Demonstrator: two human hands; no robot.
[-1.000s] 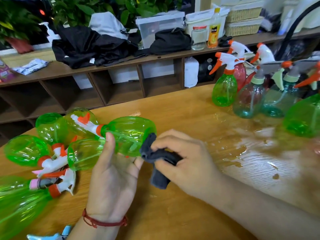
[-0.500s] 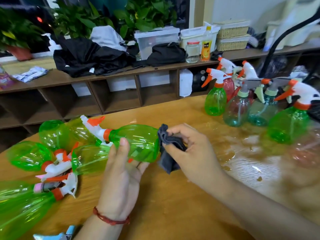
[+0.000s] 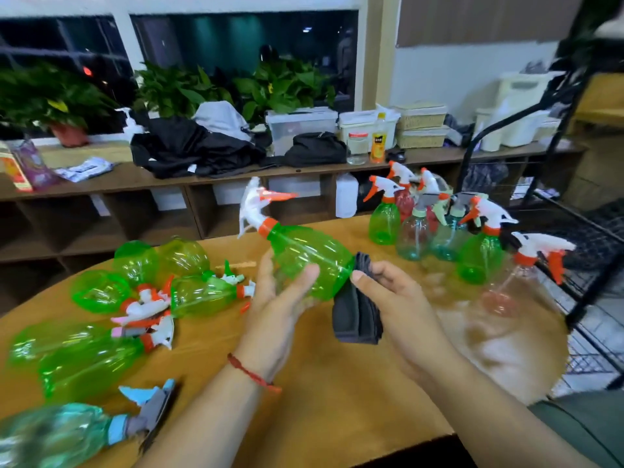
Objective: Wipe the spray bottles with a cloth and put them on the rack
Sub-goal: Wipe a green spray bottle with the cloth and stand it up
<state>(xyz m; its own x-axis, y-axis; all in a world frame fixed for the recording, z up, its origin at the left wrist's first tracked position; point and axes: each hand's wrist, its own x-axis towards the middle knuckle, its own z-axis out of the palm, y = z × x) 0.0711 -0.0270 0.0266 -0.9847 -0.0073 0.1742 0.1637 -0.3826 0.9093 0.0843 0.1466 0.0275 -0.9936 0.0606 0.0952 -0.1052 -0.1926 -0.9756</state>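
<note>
Above the table [image 3: 337, 383], left hand [image 3: 277, 309] grips a green spray bottle [image 3: 304, 255]; right hand [image 3: 401, 298] pinches a dark cloth [image 3: 354, 319] at its base. Rotating it steadily should wipe every side.

Wooden shelf [image 3: 101, 180] holds black clothes [image 3: 189, 150], clear bin [image 3: 300, 125], jar [image 3: 357, 146], orange bottle [image 3: 378, 146], baskets [image 3: 422, 126]; plants [image 3: 175, 92] behind.

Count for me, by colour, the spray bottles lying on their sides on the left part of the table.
Green bottles: 6
Teal bottle: 1
Total: 7
Left out: the held green bottle, gripped by the left hand while the right hand holds the cloth.
</note>
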